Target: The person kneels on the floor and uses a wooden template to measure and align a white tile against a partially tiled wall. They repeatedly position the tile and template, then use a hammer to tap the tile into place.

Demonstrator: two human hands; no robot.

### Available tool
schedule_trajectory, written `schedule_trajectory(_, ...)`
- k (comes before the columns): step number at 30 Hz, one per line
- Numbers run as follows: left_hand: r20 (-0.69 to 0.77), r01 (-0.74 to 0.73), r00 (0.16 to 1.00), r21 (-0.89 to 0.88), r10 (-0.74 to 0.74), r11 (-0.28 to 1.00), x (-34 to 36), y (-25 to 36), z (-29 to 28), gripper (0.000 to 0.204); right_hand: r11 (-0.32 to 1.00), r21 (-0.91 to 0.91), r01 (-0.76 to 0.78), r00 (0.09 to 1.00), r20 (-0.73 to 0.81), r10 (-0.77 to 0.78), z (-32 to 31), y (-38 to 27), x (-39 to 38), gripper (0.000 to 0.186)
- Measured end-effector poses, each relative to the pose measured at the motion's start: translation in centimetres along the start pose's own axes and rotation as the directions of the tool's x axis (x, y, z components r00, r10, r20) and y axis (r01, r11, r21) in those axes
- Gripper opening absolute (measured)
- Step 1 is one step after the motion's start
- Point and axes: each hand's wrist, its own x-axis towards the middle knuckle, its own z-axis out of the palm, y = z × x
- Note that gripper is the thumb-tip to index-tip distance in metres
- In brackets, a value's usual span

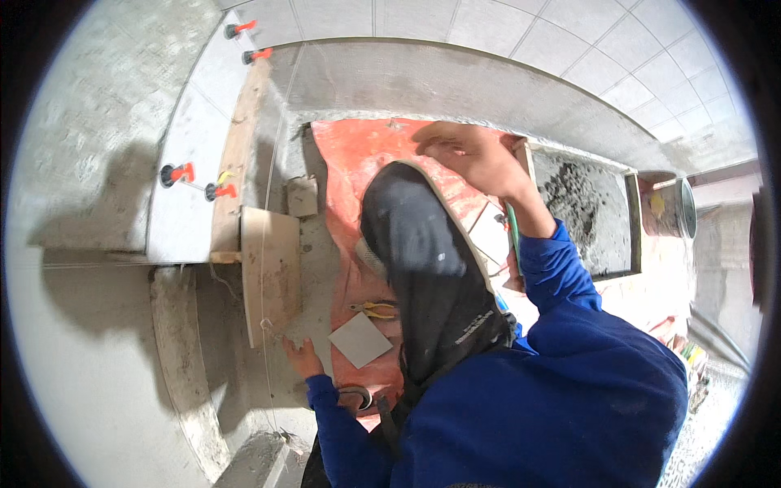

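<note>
My left hand [304, 359] reaches out low on the left with its thumb and a finger apart. Its fingertips are at a thin, looped pale string [267, 325] beside a beige board or tile [272, 272]; I cannot tell if they touch it. Blurred by motion, my right hand [472, 156] is held over the red sheet [350, 154], beyond my bent knee. Its fingers look stretched out, and I see nothing in them. A square light tile [360, 340] and yellow-handled pliers [376, 310] lie on the sheet between my left hand and my leg.
On the left, large white tiles [191, 138] carry red-and-black levelling clips [177, 174] along a wooden batten [237, 154]. A framed trough of grey mortar [606, 232] stands at right, with a bucket [671, 210] beyond it. A small block [303, 197] sits by the sheet.
</note>
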Motion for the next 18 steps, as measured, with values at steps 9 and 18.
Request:
schedule_trajectory(9, 0.332, -0.152, 0.938, 0.135, 0.1, 0.979, -6.4, 11.7, -2.3, 0.048, 0.676, -0.036, -0.736, 0.625, -0.42, 0.658, 10.7, 25.6, -17.5, 0.027)
schedule_trajectory(18, 0.399, -0.074, 0.917, 0.182, -0.005, 0.98, -10.2, 13.1, -5.1, 0.043, 0.651, -0.227, -0.725, 0.679, -0.076, 0.73, 17.6, 23.3, -27.3, 0.028)
